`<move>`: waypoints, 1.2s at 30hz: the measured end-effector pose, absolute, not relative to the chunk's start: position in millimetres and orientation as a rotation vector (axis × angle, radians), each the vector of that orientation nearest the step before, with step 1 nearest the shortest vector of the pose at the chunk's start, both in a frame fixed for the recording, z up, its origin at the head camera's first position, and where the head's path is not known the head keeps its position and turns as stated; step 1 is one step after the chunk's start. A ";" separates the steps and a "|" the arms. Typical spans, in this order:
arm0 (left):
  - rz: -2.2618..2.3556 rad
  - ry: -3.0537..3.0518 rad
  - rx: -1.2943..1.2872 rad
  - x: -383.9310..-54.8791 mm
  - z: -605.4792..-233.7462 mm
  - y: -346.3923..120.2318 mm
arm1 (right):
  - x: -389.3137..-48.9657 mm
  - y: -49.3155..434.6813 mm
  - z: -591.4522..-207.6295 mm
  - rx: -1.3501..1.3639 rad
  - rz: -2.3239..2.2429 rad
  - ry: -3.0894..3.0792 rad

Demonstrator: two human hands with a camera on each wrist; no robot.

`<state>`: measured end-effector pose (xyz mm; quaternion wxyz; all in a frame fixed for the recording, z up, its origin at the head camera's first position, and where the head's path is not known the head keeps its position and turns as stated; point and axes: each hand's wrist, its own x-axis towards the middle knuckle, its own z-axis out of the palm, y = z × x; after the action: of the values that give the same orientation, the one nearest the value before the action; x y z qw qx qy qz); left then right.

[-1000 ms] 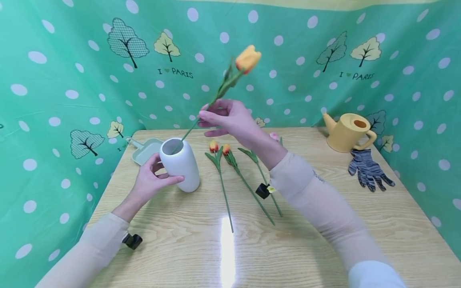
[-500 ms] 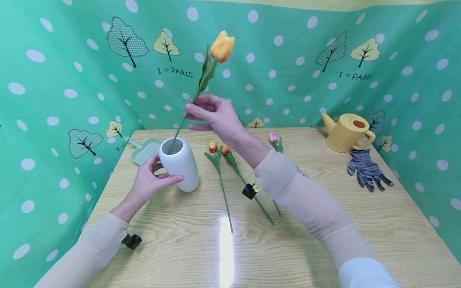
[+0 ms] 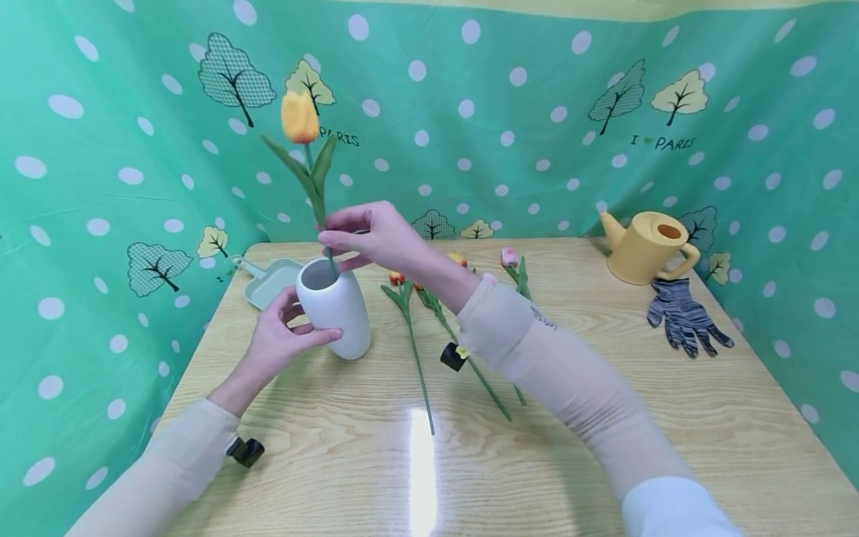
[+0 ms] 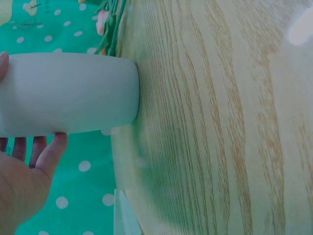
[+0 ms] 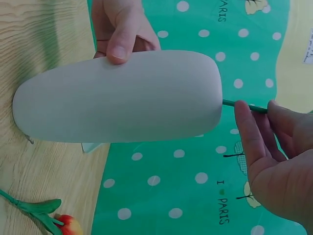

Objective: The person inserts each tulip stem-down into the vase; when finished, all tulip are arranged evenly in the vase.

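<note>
Head view: we are seeing the yellow tulip point(image 3: 317, 195) leaning with its stem inside the white vase point(image 3: 342, 317), our right hand point(image 3: 376, 235) pinching that stem just above the rim, our left hand point(image 3: 282, 332) curling round the vase, and loose flowers point(image 3: 402, 300) lying to its right

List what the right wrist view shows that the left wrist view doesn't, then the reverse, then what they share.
Only the right wrist view: the right hand pinching a green stem that runs to the vase's mouth end.
Only the left wrist view: a pink bloom and a bright glare patch on the tabletop.
Both: the left hand holding the white vase, the wooden tabletop and the dotted green cloth.
</note>
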<state>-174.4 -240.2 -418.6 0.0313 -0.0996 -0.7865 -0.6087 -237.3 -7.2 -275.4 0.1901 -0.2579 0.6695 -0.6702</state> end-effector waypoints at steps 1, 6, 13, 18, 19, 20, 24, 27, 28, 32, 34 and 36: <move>-1.876 -2.426 -0.303 -174.4 -418.5 -240.3 | -236.6 -8.3 -275.7 -0.732 -1.853 1.893; -1.889 -2.435 -0.283 -174.4 -418.1 -240.7 | -232.7 -14.9 -275.7 -0.779 -1.743 1.950; -1.911 -2.425 -0.284 -174.0 -418.6 -240.2 | -230.3 -22.4 -273.0 -0.815 -1.618 2.019; -1.910 -2.431 -0.280 -174.1 -419.1 -240.1 | -230.6 -23.7 -271.3 -0.793 -1.585 2.027; -1.917 -2.430 -0.273 -174.1 -419.0 -239.9 | -230.8 -23.7 -270.7 -0.782 -1.577 2.027; -1.918 -2.434 -0.271 -174.0 -418.8 -239.8 | -231.1 -23.4 -270.2 -0.772 -1.573 2.027; -1.908 -2.446 -0.268 -173.8 -418.2 -239.2 | -232.8 -21.6 -268.3 -0.713 -1.566 2.021; -1.892 -2.454 -0.267 -173.7 -418.1 -239.0 | -234.5 -18.8 -268.2 -0.655 -1.578 1.992; -1.891 -2.455 -0.265 -173.7 -418.2 -239.0 | -234.8 -17.3 -268.2 -0.638 -1.591 1.975; -1.907 -2.444 -0.250 -173.8 -418.5 -239.4 | -237.0 -9.4 -268.9 -0.619 -1.620 1.907; -1.915 -2.438 -0.242 -174.2 -418.7 -239.9 | -237.6 -3.0 -269.0 -0.639 -1.636 1.888; -1.912 -2.432 -0.248 -174.6 -418.6 -240.1 | -238.1 5.5 -269.1 -0.671 -1.643 1.887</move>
<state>-174.6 -240.1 -418.6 0.0188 -0.0800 -0.7835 -0.6160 -238.1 5.5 -269.1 0.2718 -0.2493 0.7010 -0.6104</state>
